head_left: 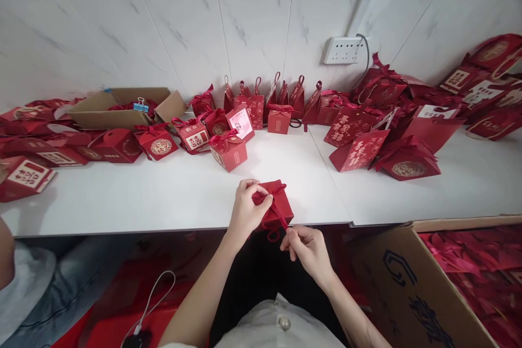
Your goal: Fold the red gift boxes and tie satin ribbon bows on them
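Note:
A small red gift box [277, 202] with a red ribbon [278, 212] sits at the front edge of the white table [163, 196]. My left hand [246, 209] grips the box's left side, with thumb and fingers pinching the ribbon on top. My right hand [305, 247] is just below the table edge, its fingers pinched on the ribbon's free end, which runs down from the box.
Many finished red boxes [228, 150] and red paper bags [359, 149] crowd the back of the table along the tiled wall. An open cardboard box [118, 109] stands at back left. A large carton [411, 293] of red ribbons sits at lower right. Another person's knee [36, 288] shows at lower left.

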Available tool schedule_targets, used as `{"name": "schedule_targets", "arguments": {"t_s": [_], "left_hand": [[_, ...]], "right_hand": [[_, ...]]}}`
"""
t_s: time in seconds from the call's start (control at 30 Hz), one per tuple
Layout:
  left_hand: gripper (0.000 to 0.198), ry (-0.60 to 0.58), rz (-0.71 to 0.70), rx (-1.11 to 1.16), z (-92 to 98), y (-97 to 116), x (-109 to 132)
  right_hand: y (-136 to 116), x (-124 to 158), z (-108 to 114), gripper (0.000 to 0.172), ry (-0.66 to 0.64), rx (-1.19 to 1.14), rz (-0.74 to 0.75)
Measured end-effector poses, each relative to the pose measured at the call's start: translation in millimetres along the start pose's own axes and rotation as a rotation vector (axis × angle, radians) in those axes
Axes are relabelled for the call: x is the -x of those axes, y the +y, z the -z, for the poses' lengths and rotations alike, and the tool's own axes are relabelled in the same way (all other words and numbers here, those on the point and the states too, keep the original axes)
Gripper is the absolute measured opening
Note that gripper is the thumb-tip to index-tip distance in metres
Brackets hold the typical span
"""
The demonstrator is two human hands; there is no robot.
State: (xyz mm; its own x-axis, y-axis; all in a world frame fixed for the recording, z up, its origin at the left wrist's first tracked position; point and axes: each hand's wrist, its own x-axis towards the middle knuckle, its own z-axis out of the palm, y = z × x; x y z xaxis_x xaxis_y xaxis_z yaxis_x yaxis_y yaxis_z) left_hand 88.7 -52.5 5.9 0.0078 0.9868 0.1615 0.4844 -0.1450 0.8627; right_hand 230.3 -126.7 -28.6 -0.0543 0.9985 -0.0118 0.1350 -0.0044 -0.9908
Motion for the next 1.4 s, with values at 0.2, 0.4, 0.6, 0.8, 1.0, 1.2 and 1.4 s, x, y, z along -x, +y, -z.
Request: {"name": "schedule_targets", "arguments": {"t_s": [0.2,0.4,0.6,0.8,1.0,1.2,1.4], "left_hand": [[0.013,-0.052,0.028,0.162,11.1,-7.2,-2.5],[0.013,0.054,0.098,0.193,44.8,-22.5,15.5],[0.019,-0.119,0.116,0.043,45.4,-17.7,34.4],[0.021,-0.316,0.066,0.083,42.5,-2.4,29.8],[0.018,-0.307,-0.090,0.054,33.7,7.1,31.5],[0.023,-0.134,-0.231,-0.116,31.6,-7.8,12.8],[0.010,-0.261,-0.301,-0.253,43.3,-6.8,-2.4]], "right_hand": [[-2.3,3.6,17.1,0.038,0.087,-0.047,0.098],[-36.2,0.9,24.1,0.019,0.313,0.275,0.455],[-39.1,6.8,-23.3,0.032,-0.306,0.311,0.101],[-14.9,-1.1,-42.6,0.038,-0.256,0.046,-0.189],[-14.2,-1.7,-33.8,0.042,-0.148,-0.172,-0.096],[-11.1,0.8,-25.5,0.052,-0.155,-0.155,-0.137],[-1.8,5.2,-22.4,0.048,-0.216,-0.021,-0.099]]}}
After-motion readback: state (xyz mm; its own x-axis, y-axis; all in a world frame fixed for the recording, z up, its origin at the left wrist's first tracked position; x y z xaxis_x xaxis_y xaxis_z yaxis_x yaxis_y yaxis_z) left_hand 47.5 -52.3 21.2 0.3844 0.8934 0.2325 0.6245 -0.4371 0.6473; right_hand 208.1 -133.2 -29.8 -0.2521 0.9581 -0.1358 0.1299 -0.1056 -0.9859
